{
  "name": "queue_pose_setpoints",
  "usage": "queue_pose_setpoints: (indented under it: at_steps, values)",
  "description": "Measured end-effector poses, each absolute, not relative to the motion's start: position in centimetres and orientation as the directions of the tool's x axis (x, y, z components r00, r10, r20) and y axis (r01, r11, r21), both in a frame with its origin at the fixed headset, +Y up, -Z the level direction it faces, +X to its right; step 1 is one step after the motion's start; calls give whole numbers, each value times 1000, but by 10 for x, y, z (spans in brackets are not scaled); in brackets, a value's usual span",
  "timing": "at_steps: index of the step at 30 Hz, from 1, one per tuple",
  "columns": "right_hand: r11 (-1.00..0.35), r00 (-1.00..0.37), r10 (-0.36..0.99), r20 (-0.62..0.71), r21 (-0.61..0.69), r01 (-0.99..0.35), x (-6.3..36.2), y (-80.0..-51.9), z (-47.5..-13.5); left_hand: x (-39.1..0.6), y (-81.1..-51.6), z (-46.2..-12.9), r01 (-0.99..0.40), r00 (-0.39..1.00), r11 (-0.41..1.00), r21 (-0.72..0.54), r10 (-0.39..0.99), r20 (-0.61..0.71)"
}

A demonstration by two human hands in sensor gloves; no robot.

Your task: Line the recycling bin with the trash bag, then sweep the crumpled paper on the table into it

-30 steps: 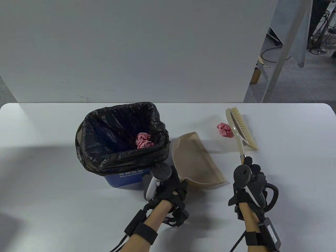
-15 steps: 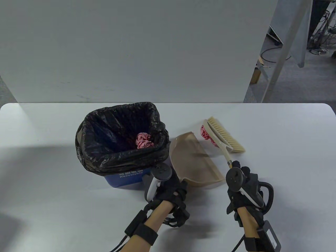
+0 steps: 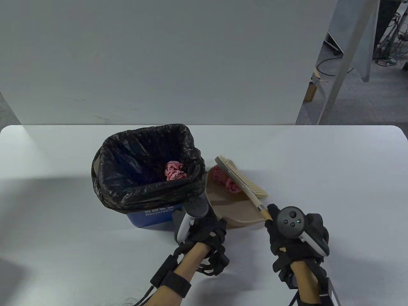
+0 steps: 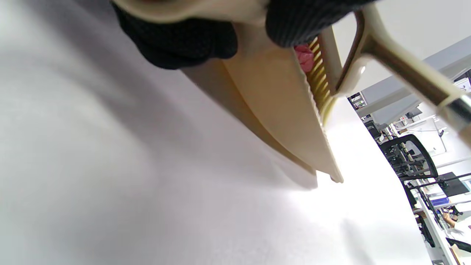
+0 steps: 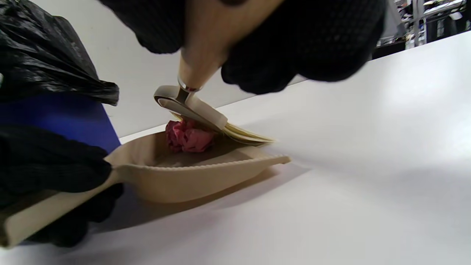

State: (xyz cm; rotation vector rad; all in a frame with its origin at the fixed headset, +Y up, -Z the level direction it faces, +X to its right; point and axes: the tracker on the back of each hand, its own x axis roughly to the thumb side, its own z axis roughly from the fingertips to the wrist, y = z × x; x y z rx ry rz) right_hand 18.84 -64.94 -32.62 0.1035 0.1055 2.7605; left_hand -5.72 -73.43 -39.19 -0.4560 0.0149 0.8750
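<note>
Your left hand [image 3: 208, 236] grips the handle of the beige dustpan [image 3: 229, 204], fingers curled round it, as the right wrist view shows most plainly. You hold the pan flat on the table [image 3: 318, 178], just beside the blue recycling bin [image 3: 153, 216] on its right-hand side, with its open mouth turned toward the table's right edge; that way anything brushed from the right runs straight in, and the pan has only a short way to travel to the bin.

Your right hand [image 3: 291, 236] is wrapped round the wooden handle of the brush [image 3: 242, 181], fingers curled tight on it. The brush head lies across the pan's mouth with its bristles against the pink crumpled paper [image 3: 228, 183], which now sits inside the pan toward its far end. Held like that, the brush acts as a gate, so the ball cannot roll back out onto the table.

The black trash bag [image 3: 146, 165] already lines the bin, its edge folded over the rim, and another pink paper ball [image 3: 173, 170] lies at the bottom. The bin stands left of the table's middle, well back from the near edge.

I judge the sweep itself nearly done. What remains for this ball is to lift the pan and tip it over the bag; keeping the bristles against the paper as you raise it should stop it tumbling off.
</note>
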Motion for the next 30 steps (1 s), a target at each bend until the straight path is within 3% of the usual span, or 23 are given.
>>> queue_pose_setpoints:
  at_steps: [14, 21, 30]
  values:
    - [-835, -835, 550, -21, -2, -550, 208, -653, -328, -60, -736, -392, -739, 651, 555, -383, 734, -194]
    - [-705, -690, 709, -144, -150, -693, 232, -662, -329, -64, -733, -391, -772, 606, 518, -368, 775, -180]
    - [-550, -463, 831, -307, -333, -766, 278, -675, -324, -63, -710, -381, -815, 509, 435, -382, 853, -114]
